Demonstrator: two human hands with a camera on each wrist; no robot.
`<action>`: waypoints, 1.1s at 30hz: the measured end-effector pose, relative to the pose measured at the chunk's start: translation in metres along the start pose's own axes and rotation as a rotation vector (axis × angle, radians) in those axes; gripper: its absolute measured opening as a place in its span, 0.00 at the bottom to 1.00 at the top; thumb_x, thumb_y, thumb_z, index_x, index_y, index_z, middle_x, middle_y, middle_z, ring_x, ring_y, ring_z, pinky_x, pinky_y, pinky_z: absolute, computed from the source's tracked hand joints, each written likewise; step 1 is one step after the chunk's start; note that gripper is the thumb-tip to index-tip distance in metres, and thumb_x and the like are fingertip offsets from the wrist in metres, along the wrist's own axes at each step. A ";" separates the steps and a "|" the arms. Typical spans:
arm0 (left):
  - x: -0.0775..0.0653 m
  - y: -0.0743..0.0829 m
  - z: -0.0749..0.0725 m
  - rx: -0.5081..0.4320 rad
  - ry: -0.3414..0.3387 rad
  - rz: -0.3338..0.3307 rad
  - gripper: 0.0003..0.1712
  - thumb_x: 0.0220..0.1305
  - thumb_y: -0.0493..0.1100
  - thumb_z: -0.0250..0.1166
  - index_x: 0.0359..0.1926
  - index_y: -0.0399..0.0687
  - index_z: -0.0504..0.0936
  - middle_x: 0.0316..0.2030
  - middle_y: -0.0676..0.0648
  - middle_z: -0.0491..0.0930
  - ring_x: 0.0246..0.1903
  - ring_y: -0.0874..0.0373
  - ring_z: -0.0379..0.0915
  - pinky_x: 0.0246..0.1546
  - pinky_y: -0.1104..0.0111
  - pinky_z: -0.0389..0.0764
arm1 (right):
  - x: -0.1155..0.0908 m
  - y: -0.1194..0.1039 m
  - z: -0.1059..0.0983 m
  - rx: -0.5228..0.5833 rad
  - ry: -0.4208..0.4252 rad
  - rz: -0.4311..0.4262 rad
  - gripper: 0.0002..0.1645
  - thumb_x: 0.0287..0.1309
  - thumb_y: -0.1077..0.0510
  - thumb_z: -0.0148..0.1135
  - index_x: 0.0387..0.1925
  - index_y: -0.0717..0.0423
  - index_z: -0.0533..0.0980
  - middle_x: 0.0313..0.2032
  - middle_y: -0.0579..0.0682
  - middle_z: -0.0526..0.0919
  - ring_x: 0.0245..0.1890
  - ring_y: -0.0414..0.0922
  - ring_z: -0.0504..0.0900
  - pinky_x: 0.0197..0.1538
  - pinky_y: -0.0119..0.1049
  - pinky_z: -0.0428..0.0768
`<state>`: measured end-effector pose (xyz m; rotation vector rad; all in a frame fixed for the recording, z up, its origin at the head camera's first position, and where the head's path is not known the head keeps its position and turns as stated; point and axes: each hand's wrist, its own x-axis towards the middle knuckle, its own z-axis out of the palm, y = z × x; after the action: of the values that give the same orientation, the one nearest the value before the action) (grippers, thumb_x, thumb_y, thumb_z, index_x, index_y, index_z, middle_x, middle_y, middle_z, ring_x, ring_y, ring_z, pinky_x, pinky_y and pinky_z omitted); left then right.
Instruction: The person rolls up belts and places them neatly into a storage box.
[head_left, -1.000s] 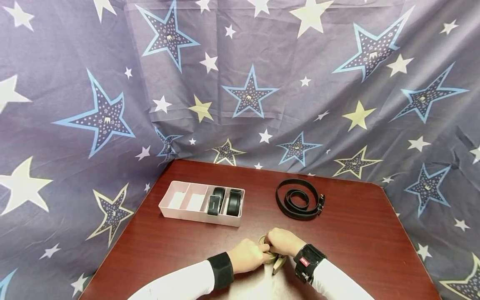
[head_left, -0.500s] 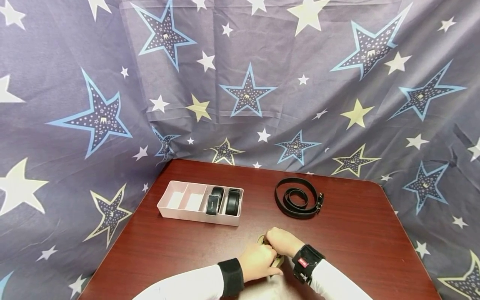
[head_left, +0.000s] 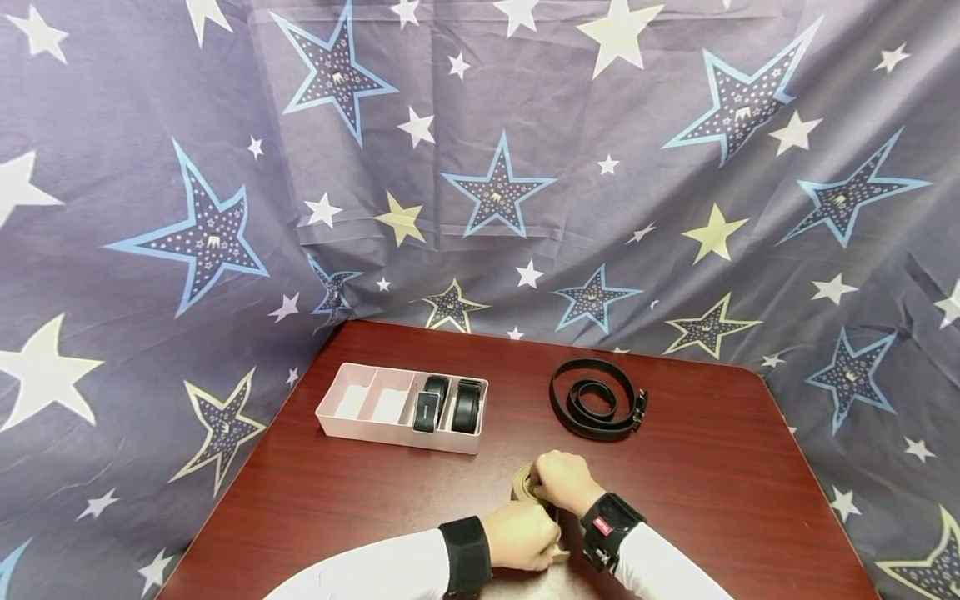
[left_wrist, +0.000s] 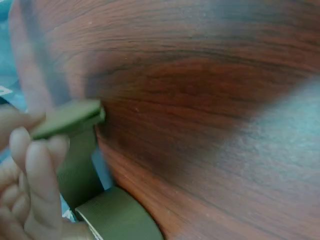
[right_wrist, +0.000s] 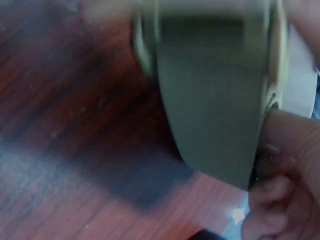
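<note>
Olive belt (right_wrist: 215, 115) gripped by fingers (left_wrist: 39, 172) of left hand (head_left: 520, 537), right hand (head_left: 564, 482); pink tray (head_left: 390, 432): two coiled black belts (head_left: 467, 408).

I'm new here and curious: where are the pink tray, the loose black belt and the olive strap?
Pink tray (head_left: 397, 434): head view, front wall.
Loose black belt (head_left: 596, 430): head view, near side of coil.
Olive strap (right_wrist: 215, 115): right wrist view, flat face.

backdrop (head_left: 585, 208) behind table (head_left: 720, 467) | divided box (head_left: 367, 430) on table, left of coiled belt (head_left: 597, 432) | rolled belt (head_left: 467, 408) in box's rightmost compartment, second belt (head_left: 426, 412) next one left | webbing roll (head_left: 521, 490) in front of both; right hand (head_left: 565, 482) at its right, left hand (head_left: 520, 536) before it
</note>
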<state>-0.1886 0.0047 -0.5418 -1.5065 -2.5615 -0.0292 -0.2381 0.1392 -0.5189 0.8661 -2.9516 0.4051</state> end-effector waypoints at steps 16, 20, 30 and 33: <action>-0.056 -0.055 -0.017 -0.202 -0.199 -0.387 0.21 0.39 0.52 0.71 0.08 0.57 0.66 0.10 0.60 0.64 0.13 0.65 0.61 0.13 0.70 0.64 | -0.035 0.057 0.002 -0.046 -0.024 0.063 0.18 0.32 0.62 0.70 0.11 0.44 0.67 0.15 0.35 0.65 0.17 0.35 0.62 0.20 0.33 0.62; -0.037 -0.065 -0.017 0.054 -0.002 -0.537 0.22 0.44 0.55 0.72 0.10 0.53 0.71 0.13 0.52 0.76 0.15 0.56 0.74 0.14 0.63 0.73 | -0.043 0.038 0.001 -0.081 -0.061 -0.092 0.18 0.33 0.61 0.71 0.12 0.43 0.67 0.17 0.33 0.64 0.18 0.31 0.60 0.21 0.28 0.61; 0.018 -0.062 0.015 0.155 0.119 -0.460 0.03 0.49 0.46 0.67 0.23 0.56 0.81 0.19 0.54 0.81 0.18 0.60 0.77 0.14 0.68 0.74 | -0.025 -0.001 0.022 -0.120 -0.116 -0.295 0.15 0.37 0.58 0.73 0.16 0.42 0.72 0.21 0.33 0.69 0.20 0.29 0.64 0.22 0.25 0.63; 0.018 -0.060 0.016 -0.136 0.104 -0.399 0.10 0.52 0.44 0.66 0.38 0.58 0.82 0.25 0.58 0.84 0.24 0.63 0.79 0.20 0.70 0.75 | -0.023 -0.005 0.024 -0.102 -0.123 -0.288 0.16 0.38 0.59 0.72 0.16 0.43 0.71 0.20 0.33 0.68 0.20 0.29 0.63 0.23 0.25 0.63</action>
<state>-0.2519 -0.0073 -0.5503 -0.9757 -2.7748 -0.3273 -0.2151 0.1407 -0.5438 1.3198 -2.8579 0.1908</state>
